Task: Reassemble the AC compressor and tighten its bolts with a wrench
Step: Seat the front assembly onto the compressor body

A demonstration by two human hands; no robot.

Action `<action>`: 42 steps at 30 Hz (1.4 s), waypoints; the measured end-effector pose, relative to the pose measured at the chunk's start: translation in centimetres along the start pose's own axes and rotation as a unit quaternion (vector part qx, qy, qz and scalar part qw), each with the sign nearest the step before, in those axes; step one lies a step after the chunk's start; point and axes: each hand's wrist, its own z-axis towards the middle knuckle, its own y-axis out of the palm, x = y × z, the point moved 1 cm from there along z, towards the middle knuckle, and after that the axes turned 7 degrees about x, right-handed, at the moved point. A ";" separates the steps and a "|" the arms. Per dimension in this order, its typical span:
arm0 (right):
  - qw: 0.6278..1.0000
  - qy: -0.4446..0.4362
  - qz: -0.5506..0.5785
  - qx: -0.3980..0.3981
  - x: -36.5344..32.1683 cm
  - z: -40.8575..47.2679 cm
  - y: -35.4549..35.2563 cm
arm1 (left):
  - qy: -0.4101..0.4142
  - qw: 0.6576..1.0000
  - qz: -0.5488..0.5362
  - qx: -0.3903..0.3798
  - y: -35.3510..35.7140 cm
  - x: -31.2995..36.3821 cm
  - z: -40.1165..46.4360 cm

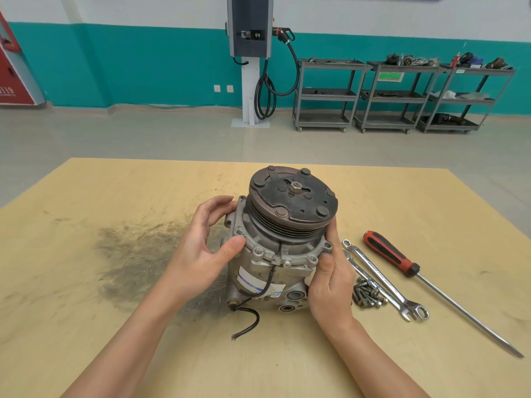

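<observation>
The AC compressor (275, 254) stands upright in the middle of the wooden table, its dark clutch pulley (291, 202) on top and a black cable trailing from its base. My left hand (207, 245) grips the left side of its grey flange, thumb on the rim. My right hand (330, 280) grips the right side, thumb on the flange corner. Just right of the compressor lie a pile of loose bolts (367, 294) and two combination wrenches (385, 280).
A red-handled screwdriver (431, 285) lies diagonally at the right of the wooden table (115, 282). A dark greasy smear (138, 254) marks the wood left of the compressor. Grey tool carts (399, 96) and a charger post (250, 53) stand by the far wall.
</observation>
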 end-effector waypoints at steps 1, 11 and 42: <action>1.000 0.002 0.001 0.002 0.0 0.0 0.0 | 0.000 1.000 -0.003 -0.002 0.0 0.0 0.0; 1.000 0.009 -0.007 -0.005 -1.0 0.1 -0.2 | 0.001 0.999 -0.024 -0.045 -0.2 -0.2 0.5; 0.901 0.190 -0.320 -0.224 -1.5 3.6 -12.3 | -0.024 0.995 -0.076 -0.051 0.5 -3.4 -3.5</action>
